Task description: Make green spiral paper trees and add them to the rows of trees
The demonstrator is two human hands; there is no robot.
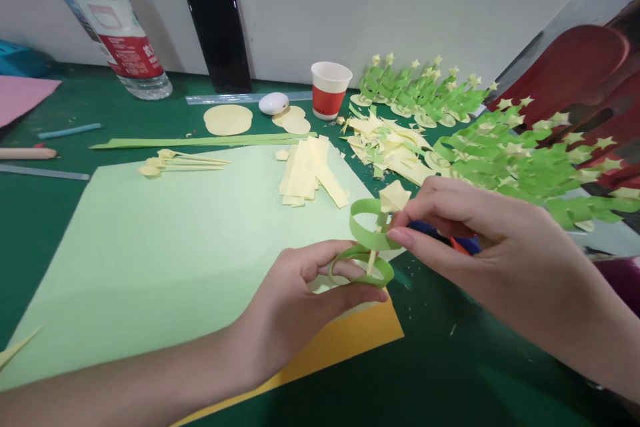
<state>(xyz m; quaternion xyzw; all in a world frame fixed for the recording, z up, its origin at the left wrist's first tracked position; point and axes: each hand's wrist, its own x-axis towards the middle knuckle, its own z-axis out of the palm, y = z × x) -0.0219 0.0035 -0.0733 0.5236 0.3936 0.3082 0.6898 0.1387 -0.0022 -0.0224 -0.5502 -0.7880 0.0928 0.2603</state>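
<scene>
Between both hands is a small paper craft: a green paper strip [367, 237] curled in two loops around a pale stick [371, 261], with a cream paper star [394, 196] on top. My left hand [287, 303] is closed on the lower loop, thumb beneath and fingers partly hidden behind the strip. Just below the star, my right hand [493, 233] pinches the upper loop by the stick between thumb and forefinger. Behind them, cream paper strips [305, 173] lie piled on a light green sheet [165, 240]. Several round-ended sticks [193, 162] rest on its far left part.
Finished star-topped green crafts [530, 153] stand at right, beside cream paper scraps [385, 143]. A paper cup [331, 90], white egg-shaped case [273, 103], phone [215, 27] and water bottle [117, 33] line the wall. Long green strips [200, 141] lie behind the sheet; orange paper [345, 353] shows under it.
</scene>
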